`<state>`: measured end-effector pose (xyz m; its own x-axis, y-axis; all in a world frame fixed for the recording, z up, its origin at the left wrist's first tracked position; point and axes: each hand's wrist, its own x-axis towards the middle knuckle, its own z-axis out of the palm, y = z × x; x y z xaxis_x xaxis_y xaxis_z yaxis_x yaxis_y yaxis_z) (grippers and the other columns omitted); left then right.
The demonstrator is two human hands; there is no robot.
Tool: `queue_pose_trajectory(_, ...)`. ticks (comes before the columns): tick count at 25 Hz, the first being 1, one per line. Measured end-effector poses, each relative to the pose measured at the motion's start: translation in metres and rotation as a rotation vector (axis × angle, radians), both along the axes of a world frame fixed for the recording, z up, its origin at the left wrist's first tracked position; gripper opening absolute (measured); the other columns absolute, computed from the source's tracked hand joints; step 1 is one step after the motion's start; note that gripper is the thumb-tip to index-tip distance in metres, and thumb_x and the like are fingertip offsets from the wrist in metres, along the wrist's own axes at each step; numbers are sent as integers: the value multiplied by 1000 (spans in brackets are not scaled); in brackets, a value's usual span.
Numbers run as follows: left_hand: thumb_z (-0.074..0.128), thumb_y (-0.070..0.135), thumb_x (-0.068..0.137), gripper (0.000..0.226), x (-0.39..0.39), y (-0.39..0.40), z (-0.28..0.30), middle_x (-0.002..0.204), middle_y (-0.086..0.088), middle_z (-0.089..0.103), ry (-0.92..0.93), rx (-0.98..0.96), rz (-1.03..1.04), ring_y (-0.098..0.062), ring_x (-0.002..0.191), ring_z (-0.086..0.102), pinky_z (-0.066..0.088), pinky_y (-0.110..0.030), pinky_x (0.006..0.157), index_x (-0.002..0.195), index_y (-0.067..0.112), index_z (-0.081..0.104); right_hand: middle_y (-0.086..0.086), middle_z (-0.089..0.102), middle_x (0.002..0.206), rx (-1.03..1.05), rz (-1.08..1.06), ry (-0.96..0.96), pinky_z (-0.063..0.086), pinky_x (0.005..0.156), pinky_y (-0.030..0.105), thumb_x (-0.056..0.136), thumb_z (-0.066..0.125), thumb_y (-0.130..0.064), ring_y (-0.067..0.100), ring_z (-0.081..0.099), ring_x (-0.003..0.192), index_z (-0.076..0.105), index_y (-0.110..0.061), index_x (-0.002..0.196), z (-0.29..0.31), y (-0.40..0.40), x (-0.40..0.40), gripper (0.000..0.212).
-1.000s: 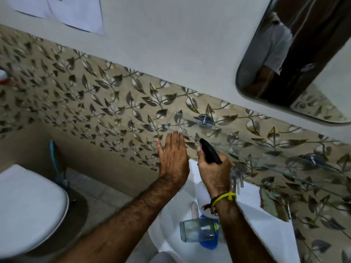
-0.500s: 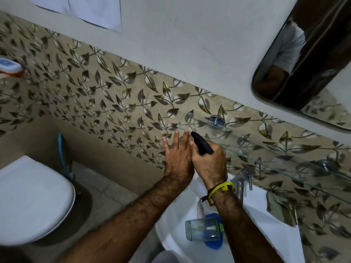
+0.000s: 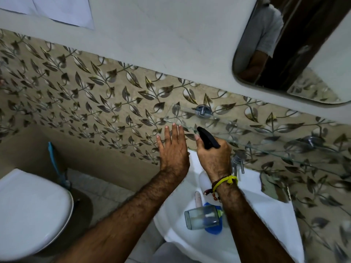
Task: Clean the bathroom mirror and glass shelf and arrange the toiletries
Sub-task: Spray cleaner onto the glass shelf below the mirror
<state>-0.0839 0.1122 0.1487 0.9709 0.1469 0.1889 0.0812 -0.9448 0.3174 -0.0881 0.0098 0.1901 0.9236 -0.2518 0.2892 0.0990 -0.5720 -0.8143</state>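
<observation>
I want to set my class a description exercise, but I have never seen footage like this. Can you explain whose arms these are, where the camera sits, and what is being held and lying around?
There is no machine: a person wears a camera on the head, looking down at their own arms. The right hand grips a black spray nozzle, aimed toward the glass shelf fixed to the leaf-patterned tiles. The left hand is open and flat, holding nothing. Below lies a white washbasin with a tap, a clear tumbler on its side, and a cloth. The mirror hangs top right; a toilet stands at the left.
</observation>
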Motion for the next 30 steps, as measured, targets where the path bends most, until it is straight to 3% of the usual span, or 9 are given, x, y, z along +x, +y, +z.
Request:
queue_pose_trajectory(8,61,36,93,97,1,-21,-3,163,-11,-14,-34,8,-11,-31,151,-15,3,-57,121,156,16,-10,-3,52,51,55,-62,-15,43,52,28,84,72,-39,21,52,53,56,-17,58,-9,-31,-11,38)
queue_pose_trajectory(11,61,37,93,98,-4,-39,-7,164,-13,-11,-48,-19,-50,-30,152,-10,3,-55,121,156,16,-11,0,66,63,109,-49,1,55,60,34,85,68,-45,20,64,64,68,-16,76,-24,-53,-19,31)
queue_pose_trajectory(14,61,39,92,97,-13,-64,-18,164,-12,-5,-66,4,-126,-29,152,-6,3,-53,120,156,15,-8,-2,72,78,177,-91,130,60,68,46,78,60,-58,21,70,80,67,-26,95,-47,-79,-29,37)
queue_pose_trajectory(18,54,38,96,91,-12,-85,-37,164,-12,-10,117,60,-238,-29,152,-11,1,-49,121,155,13,-10,2,70,76,233,-194,208,59,68,50,69,55,-64,28,68,75,60,-23,84,-66,-119,-45,44)
queue_pose_trajectory(21,54,38,97,85,-3,-95,-57,165,-12,-3,225,118,-337,-29,152,-7,0,-46,122,156,12,-1,6,68,72,271,-242,171,58,60,49,73,57,-60,30,63,65,58,-18,80,-72,-144,-56,43)
queue_pose_trajectory(25,57,39,96,81,19,-103,-86,164,-10,7,394,149,-489,-29,152,3,11,-43,122,156,12,11,16,62,72,334,-253,70,54,57,51,79,63,-57,38,55,61,60,-11,80,-74,-168,-63,46)
queue_pose_trajectory(30,59,35,95,76,56,-111,-109,160,-10,24,594,145,-589,-29,147,23,24,-39,119,155,11,18,19,64,74,463,-196,86,56,68,47,80,74,-42,17,57,67,69,-8,84,-77,-191,-59,35)
